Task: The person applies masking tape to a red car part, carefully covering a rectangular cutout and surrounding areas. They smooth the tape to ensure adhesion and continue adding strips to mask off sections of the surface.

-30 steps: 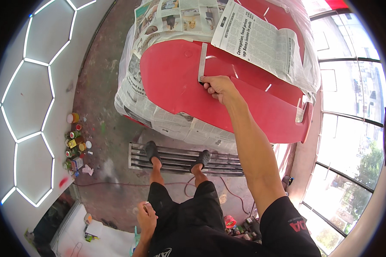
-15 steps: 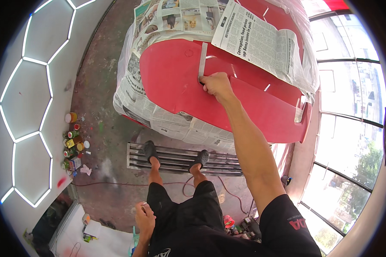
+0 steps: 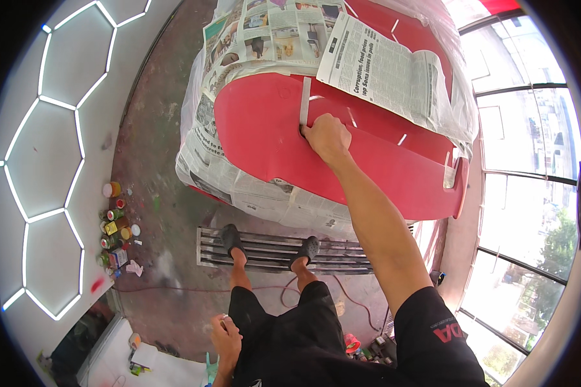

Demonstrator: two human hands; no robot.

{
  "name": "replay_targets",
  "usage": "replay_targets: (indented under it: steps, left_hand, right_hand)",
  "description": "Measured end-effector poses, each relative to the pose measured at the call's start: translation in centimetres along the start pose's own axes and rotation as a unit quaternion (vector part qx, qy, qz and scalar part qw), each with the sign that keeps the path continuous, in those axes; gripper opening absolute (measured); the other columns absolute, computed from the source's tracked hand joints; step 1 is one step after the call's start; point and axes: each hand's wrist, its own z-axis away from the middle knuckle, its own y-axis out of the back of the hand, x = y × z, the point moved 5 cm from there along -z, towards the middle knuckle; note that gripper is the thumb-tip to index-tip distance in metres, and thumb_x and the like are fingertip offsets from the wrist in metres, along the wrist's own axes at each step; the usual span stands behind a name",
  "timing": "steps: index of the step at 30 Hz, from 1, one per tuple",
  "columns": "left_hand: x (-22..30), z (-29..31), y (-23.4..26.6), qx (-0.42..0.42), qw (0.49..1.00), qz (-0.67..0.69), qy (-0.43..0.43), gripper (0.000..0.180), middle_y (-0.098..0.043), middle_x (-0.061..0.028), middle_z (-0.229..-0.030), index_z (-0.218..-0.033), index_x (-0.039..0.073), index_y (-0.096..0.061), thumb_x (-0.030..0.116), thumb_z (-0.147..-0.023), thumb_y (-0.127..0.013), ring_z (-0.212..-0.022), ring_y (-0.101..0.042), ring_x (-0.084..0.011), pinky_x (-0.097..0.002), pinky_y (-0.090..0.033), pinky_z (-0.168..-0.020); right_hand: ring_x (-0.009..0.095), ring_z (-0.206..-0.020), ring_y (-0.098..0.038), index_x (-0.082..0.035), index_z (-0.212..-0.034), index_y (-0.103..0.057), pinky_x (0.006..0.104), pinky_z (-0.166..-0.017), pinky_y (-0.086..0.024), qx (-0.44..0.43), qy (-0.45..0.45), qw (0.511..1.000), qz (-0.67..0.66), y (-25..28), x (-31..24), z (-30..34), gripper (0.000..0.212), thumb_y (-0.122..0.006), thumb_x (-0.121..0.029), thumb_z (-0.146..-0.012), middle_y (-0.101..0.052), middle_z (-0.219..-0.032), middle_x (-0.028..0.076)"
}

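Observation:
A glossy red painted panel (image 3: 258, 129), like a vehicle body part, spreads out in front of me at chest height. My right hand (image 3: 329, 137) reaches over it with fingers curled in a pinch. Its fingertips are at the lower end of a narrow pale strip (image 3: 305, 100), perhaps tape, that runs up to the panel's far edge. Beneath the fingertips is a small dark patch that I cannot make out. My left hand (image 3: 226, 338) hangs low by my thigh, fingers curled; a small pale bit shows at its fingertips, too small to name.
Newspaper sheets (image 3: 381, 74) and clear plastic (image 3: 455, 90) cover the surroundings of the panel. I stand on a low slatted metal bench (image 3: 268, 253). Paint jars (image 3: 113, 226) line the floor at left; a thin hose (image 3: 193, 289) runs behind the bench.
The whole scene has shifted slightly down as my head moved. My right hand has rolled a little over the lower end of the strip; the strip keeps its place on the panel.

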Motion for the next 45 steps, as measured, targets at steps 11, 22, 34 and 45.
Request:
replay_targets:
  steps: [11, 22, 34, 45]
  left_hand:
    - [22.1, -8.2, -2.8, -0.178, 0.933, 0.14, -0.278, 0.068, -0.066, -0.0073, -0.094, -0.17, 0.004, -0.035, 0.003, -0.104, -0.049, -0.081, -0.063, -0.0156, -0.03, -0.053, -0.078]
    - [40.0, -13.6, -5.1, -0.315, 0.881, 0.083, -0.343, 0.057, -0.071, -0.0124, -0.093, -0.16, 0.002, -0.041, 0.004, -0.106, -0.058, -0.079, -0.075, -0.0218, -0.0337, -0.058, -0.073]
    - [49.9, -16.4, -4.0, -0.018, 0.849, 0.08, -0.522, 0.053, -0.061, -0.0004, -0.082, -0.136, 0.0, -0.068, 0.038, -0.103, -0.083, -0.07, -0.058, -0.0106, -0.0318, -0.046, -0.062]
    - [55.4, -27.4, -9.1, -0.152, 0.886, -0.024, -0.438, 0.027, -0.068, -0.0056, -0.081, -0.1, -0.001, -0.072, 0.026, -0.102, -0.078, -0.074, -0.061, -0.0174, -0.0367, -0.048, -0.069]
  right_hand:
    - [0.026, -0.098, -0.072, -0.007, -0.133, -0.08, 0.0399, -0.086, -0.058, -0.243, 0.275, 0.888, -0.277, 1.8, -3.8, 18.0, 0.055, -0.086, -0.044, -0.093, -0.074, -0.104, 0.015]
    - [0.02, -0.083, -0.073, -0.005, -0.121, -0.082, 0.0324, -0.076, -0.059, 0.119, 0.339, 0.889, -0.284, 7.6, -3.4, 17.7, 0.024, -0.081, -0.005, -0.097, -0.077, -0.108, 0.007]
    - [0.008, -0.069, -0.065, 0.002, -0.112, -0.081, 0.0281, -0.064, -0.053, 0.13, 0.03, 0.837, -0.531, 6.5, -2.2, 6.7, 0.021, -0.079, -0.018, -0.104, -0.076, -0.083, 0.003]
    - [0.008, -0.066, -0.06, 0.003, -0.123, -0.081, 0.0298, -0.062, -0.051, 0.117, -0.021, 0.78, -0.615, 0.3, -3.7, 0.1, 0.03, -0.079, -0.018, -0.103, -0.075, -0.084, 0.004]
